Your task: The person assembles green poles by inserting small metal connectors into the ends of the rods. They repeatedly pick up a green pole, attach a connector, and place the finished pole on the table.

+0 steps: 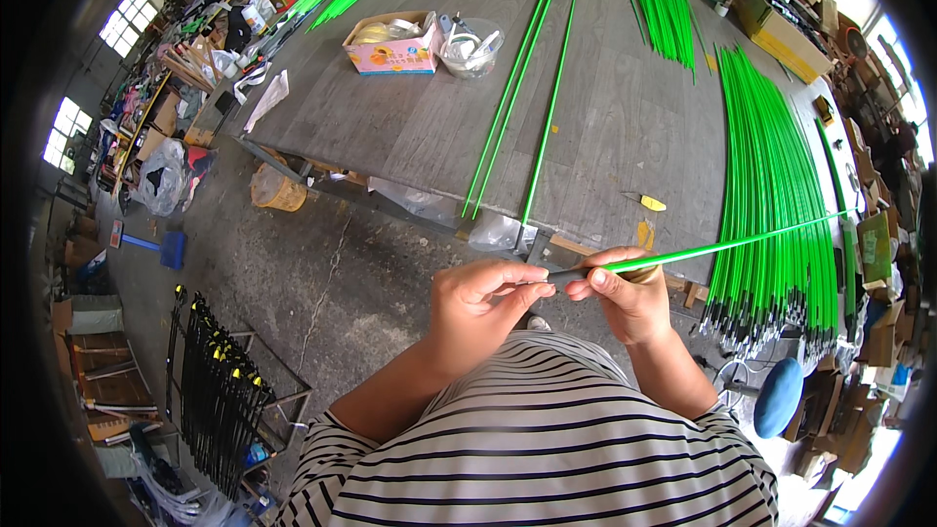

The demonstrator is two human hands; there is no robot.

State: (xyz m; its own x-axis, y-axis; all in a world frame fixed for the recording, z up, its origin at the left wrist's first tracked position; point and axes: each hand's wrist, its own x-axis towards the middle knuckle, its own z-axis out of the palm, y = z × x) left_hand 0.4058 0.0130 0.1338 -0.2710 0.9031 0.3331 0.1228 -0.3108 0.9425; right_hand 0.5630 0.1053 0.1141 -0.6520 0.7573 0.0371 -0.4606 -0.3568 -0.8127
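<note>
Both my hands hold one thin green rod (727,246) in front of my body, at the table's near edge. My left hand (486,301) pinches the dark tip at the rod's left end between thumb and fingers. Just to the right, my right hand (630,301) grips the rod where the dark part meets the green. From there the rod runs rightward, passing over a large bundle of green rods (766,185) with black ends. What detail the dark tip has is partly hidden by my fingers.
On the grey table (410,137) lie a few separate green rods (549,102), a pink box (392,47), a clear plastic bowl (471,51) and a yellow piece (653,203). More green rods (664,5) lie farther back. A rack of black rods (215,390) stands at lower left, a blue round seat (778,398) at right.
</note>
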